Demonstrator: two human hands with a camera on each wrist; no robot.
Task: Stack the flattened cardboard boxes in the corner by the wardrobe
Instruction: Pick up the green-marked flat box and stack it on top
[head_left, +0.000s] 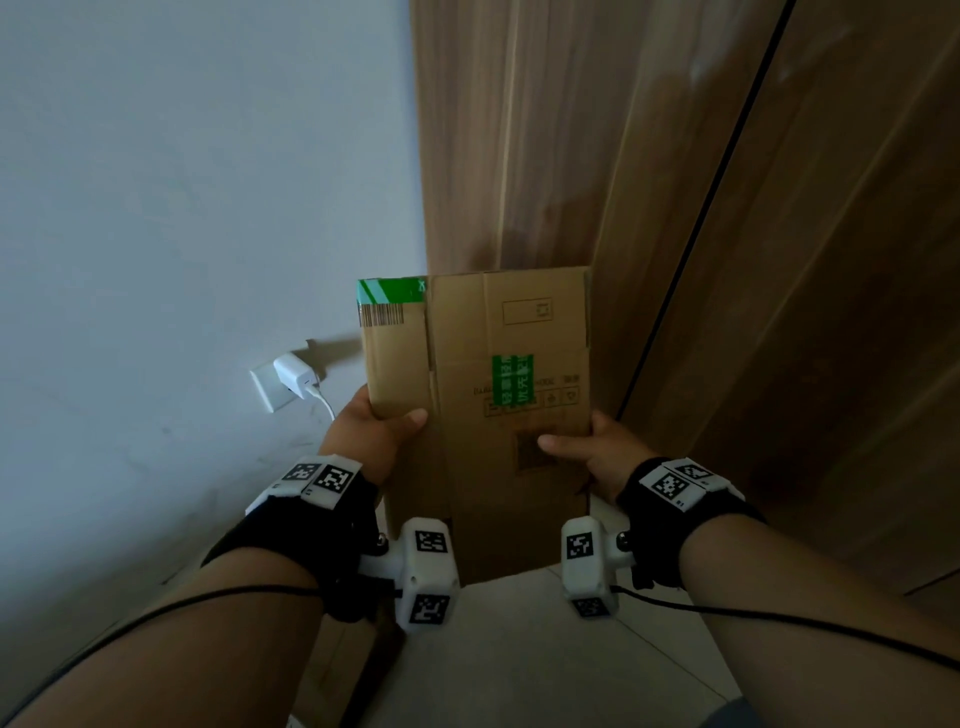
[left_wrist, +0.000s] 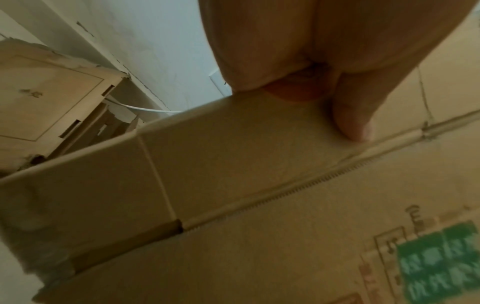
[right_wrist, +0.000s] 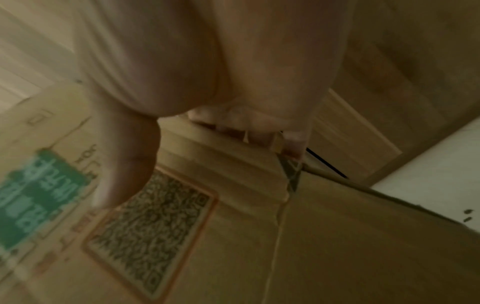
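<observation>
White wall (head_left: 182, 208) meets the wardrobe (head_left: 545, 156) at a corner, with pale floor (head_left: 519, 649) tiles below. Both hands pinch one flattened box (head_left: 483, 395) by its side edges: the left hand (head_left: 374, 431) has its thumb on the front face and its fingers hidden behind the left edge, and the right hand (head_left: 592, 452) grips the right edge the same way, fingers curled round the back as the right wrist view shows. The box stands upright against the wardrobe side; its lower end appears to be at or near the floor, though I cannot tell whether it touches. Beside it on the wall sits a socket (head_left: 270, 387) with a charger (head_left: 296, 375). More cardboard (left_wrist: 46, 98) lies by the wall in the left wrist view. As I judge it, this box is nearly placed and only needs releasing; whether further boxes remain to be stacked cannot be told.
</observation>
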